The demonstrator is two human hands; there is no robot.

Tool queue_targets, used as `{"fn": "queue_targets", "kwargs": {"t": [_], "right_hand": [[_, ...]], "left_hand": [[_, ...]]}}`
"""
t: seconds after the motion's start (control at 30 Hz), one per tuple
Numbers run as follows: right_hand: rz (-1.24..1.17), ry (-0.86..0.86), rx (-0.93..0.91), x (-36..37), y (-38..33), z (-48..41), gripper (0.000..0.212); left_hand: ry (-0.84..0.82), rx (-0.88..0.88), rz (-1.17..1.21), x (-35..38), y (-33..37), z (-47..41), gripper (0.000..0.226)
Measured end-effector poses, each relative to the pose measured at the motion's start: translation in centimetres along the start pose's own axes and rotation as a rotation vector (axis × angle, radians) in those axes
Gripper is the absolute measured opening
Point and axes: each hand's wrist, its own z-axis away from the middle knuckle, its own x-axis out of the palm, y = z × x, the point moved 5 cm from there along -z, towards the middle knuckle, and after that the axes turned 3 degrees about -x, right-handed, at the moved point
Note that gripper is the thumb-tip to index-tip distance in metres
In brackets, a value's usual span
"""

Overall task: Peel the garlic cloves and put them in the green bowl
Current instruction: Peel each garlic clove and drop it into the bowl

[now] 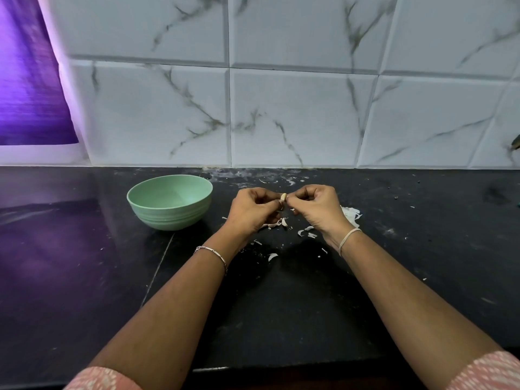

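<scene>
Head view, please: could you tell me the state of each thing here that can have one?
Left hand: fingers curled, pinching the small pale garlic clove.
Right hand: fingers curled, pinching the same clove.
Clove: held between both hands, above the black stone counter.
Round pale green bowl: upright on the counter, no cloves visible inside.
White papery garlic skins: loose, scattered on the counter under the hands.

No writing, label, brand, number or sign can be read anywhere in this view.
</scene>
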Motion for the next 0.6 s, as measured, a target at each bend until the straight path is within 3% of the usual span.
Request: {"fn": "queue_targets", "kwargs": {"t": [0.6], "right_hand": [[-0.057, -0.004, -0.002, 0.11, 0.20, -0.19, 0.008]], "left_hand": [[-0.016, 0.002, 0.003, 0.05, 0.12, -0.06, 0.011]]}}
